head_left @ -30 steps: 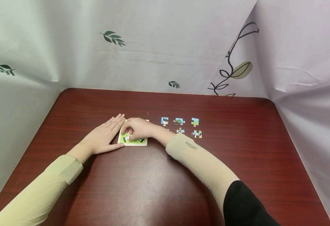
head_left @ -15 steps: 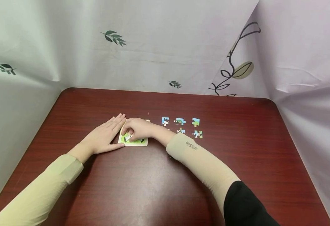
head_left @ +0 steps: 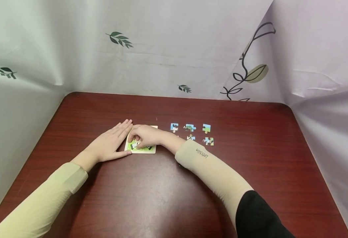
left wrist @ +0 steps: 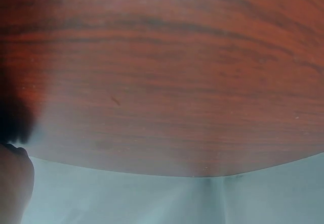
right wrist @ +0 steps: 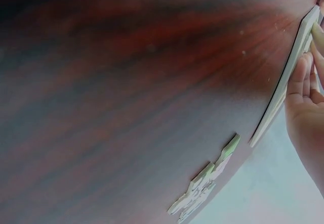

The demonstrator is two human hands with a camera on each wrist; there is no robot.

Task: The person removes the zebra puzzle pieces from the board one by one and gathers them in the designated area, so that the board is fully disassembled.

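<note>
Left of centre in the head view, the puzzle board (head_left: 144, 152) lies directly under the right hand (head_left: 145, 135), fingers curled, any grip indeterminable, with the straight-fingered left hand (head_left: 108, 145) at its left edge and loose pieces (head_left: 190, 127) farther right.

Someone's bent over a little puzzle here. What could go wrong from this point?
The right hand has its fingers bent down over the puzzle board, so a slip might jostle the picture there. The right sleeve lies close to the loose pieces, partly hiding some; pulling back low could scatter them. The left hand rests at the board's left edge; if it lifted, the board might slide.
</note>
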